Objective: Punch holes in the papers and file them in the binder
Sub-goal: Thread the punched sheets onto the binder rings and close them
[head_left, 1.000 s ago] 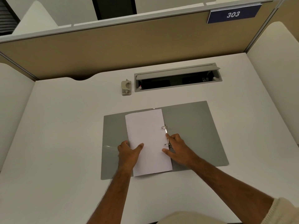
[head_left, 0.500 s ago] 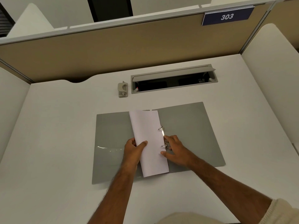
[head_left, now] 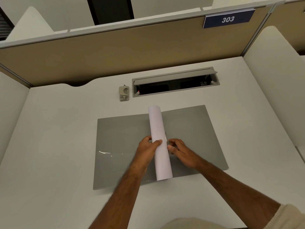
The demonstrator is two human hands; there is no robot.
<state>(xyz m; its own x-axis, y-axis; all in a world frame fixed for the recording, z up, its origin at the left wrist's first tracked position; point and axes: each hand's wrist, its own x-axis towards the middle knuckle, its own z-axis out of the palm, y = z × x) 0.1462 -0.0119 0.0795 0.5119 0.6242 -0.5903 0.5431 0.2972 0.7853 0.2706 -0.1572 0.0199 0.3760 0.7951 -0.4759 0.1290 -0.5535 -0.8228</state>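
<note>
Our left hand (head_left: 147, 150) now grips the papers (head_left: 159, 142) lifted upright over the binder (head_left: 122, 146), no longer flat; right hand (head_left: 179, 150) open beside the rings.

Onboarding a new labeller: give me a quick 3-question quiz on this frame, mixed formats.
1. True or false: the hole punch sits on the open binder.
2. Which of the hands grips the papers? A) left B) right C) neither
3. Fill in: the sign on the divider reads ___.

Key
1. False. It stands on the desk beyond the binder, left of the cable tray.
2. A. The left hand curls around the lifted, curved papers; the right hand is beside them, fingers loosely open.
3. 303
</note>
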